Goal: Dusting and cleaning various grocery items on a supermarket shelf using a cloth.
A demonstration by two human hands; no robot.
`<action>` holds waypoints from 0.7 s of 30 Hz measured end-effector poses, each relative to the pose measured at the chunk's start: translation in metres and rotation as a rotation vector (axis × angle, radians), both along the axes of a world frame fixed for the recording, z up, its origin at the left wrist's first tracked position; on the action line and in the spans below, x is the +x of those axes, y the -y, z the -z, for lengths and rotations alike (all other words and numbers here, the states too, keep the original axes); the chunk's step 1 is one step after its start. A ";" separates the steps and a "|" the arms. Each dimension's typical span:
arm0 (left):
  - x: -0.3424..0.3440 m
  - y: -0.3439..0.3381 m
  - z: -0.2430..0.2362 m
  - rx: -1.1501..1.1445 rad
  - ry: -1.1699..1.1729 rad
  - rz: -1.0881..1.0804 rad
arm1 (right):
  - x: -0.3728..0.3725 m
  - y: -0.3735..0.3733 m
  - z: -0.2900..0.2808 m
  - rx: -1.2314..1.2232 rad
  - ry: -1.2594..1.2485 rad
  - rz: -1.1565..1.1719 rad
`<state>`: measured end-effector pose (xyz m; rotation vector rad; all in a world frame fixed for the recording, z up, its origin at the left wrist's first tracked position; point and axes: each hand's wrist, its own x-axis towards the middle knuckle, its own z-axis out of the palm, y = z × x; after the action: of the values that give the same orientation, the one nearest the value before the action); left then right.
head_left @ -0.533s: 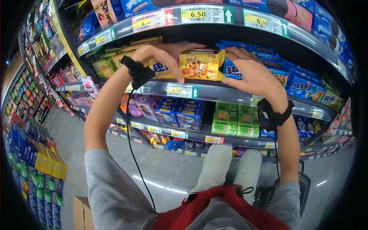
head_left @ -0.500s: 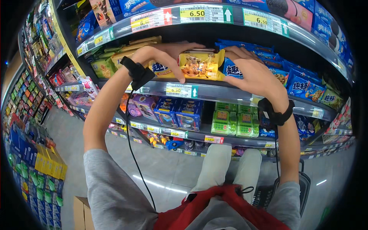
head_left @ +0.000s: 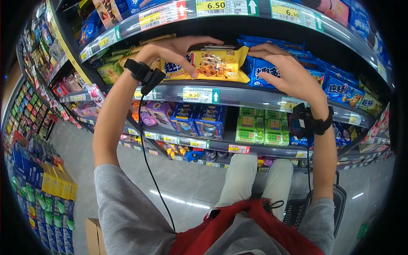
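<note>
A yellow cookie packet lies at the front of the middle shelf, its face toward me. My left hand arches over its left part, thumb against the packet's front and a long finger stretched along the top. The fingers are apart; some are hidden behind the hand. My right hand rests over a blue cookie packet just right of the yellow one. Its fingers extend over the packet's top, with the thumb spread lower down at the front. A small gap separates this hand from the yellow packet.
More blue packets fill the shelf's right side, and green packets stand at its left end. A shelf edge with price tags runs below. Lower are boxed toys and green cartons. A dark basket sits beside my right leg.
The right hand has shifted right, off the yellow packet's edge. The left hand has drawn slightly left and up, and the yellow packet now shows more of its front.
</note>
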<state>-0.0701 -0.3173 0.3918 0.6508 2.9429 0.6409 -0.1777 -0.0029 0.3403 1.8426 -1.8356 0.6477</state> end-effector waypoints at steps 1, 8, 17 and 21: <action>-0.001 0.000 0.002 0.000 0.000 0.003 | 0.000 -0.001 0.000 0.000 0.000 0.003; -0.009 0.008 0.012 -0.028 -0.101 0.072 | 0.004 0.002 0.004 -0.019 0.036 0.027; 0.010 -0.018 0.010 -0.173 -0.293 -0.074 | 0.004 0.002 0.007 -0.022 0.033 0.055; 0.018 -0.034 0.002 -0.292 -0.500 -0.162 | 0.003 -0.001 0.008 -0.043 -0.048 0.105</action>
<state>-0.0521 -0.2829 0.3898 0.6202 3.4742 0.0415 -0.1745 -0.0020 0.3318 1.7071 -1.8587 0.5954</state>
